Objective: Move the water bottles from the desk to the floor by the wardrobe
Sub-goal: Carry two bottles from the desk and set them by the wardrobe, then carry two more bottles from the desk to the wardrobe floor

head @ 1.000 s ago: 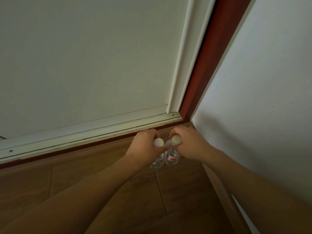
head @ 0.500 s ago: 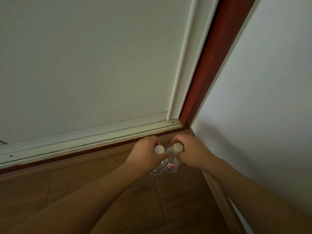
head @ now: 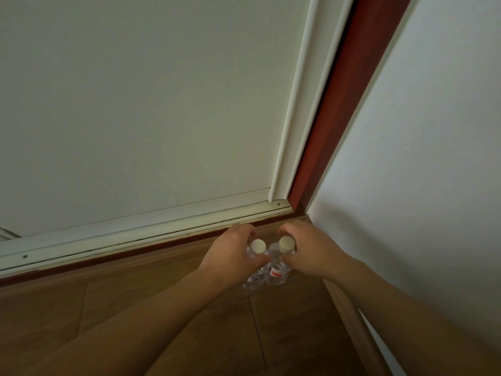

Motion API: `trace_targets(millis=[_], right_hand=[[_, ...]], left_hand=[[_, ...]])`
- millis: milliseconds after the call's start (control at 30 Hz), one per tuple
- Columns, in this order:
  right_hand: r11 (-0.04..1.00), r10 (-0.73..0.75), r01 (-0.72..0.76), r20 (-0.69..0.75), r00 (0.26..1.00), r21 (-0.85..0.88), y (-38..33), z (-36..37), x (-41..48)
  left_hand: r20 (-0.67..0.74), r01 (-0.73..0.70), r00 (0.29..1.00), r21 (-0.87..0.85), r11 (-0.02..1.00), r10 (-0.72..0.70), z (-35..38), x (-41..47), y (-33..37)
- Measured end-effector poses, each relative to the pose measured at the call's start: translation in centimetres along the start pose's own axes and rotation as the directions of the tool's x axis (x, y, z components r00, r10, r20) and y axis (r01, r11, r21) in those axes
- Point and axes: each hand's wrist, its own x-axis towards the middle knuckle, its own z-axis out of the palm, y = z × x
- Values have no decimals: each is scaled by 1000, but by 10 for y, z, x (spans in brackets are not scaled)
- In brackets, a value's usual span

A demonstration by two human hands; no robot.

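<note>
Two clear water bottles with pale caps stand upright side by side on the wooden floor, in the corner by the wardrobe. My left hand wraps the neck of the left bottle. My right hand grips the neck of the right bottle, which carries a red-and-white label. Both bottle bases look to rest on the floor, though my hands hide much of their upper bodies.
The white wardrobe door with its white sliding track and red-brown frame rises just behind the bottles. A white wall with a wooden skirting board closes the right side. Wooden floor stretches left and toward me.
Both hands and the bottles have sunk slightly lower in the view toward the floor; the grip on the necks is the same.
</note>
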Motion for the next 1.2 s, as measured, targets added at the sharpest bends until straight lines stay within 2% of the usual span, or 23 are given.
trace_targets(millis=[267,433,633,800,1033,1200], right_hand=[[995,-41,42,13,999,-92,-20,-43,-11],[989,-17,18,7,1000,-150,-54,-102,-24],[992,5,-8,-24,1000,-127,-125,-183,-71],[993,23,-27,-39,999,-118,-199,-277,-123],[991,71,-82,-105,992,-103,-305,-439,-196],[994,67,-77,-130,989,-75,-373,-539,-246]], left_hand=[[-37,-61,997,160,985,68,-48,-9,15],[-55,-47,997,206,977,59,-111,-29,45],[-32,7,999,217,976,0,-208,-72,101],[-15,35,999,213,976,-33,-318,-113,164],[-54,41,998,240,970,-29,-482,-168,272],[-82,50,996,258,965,-29,-573,-207,333]])
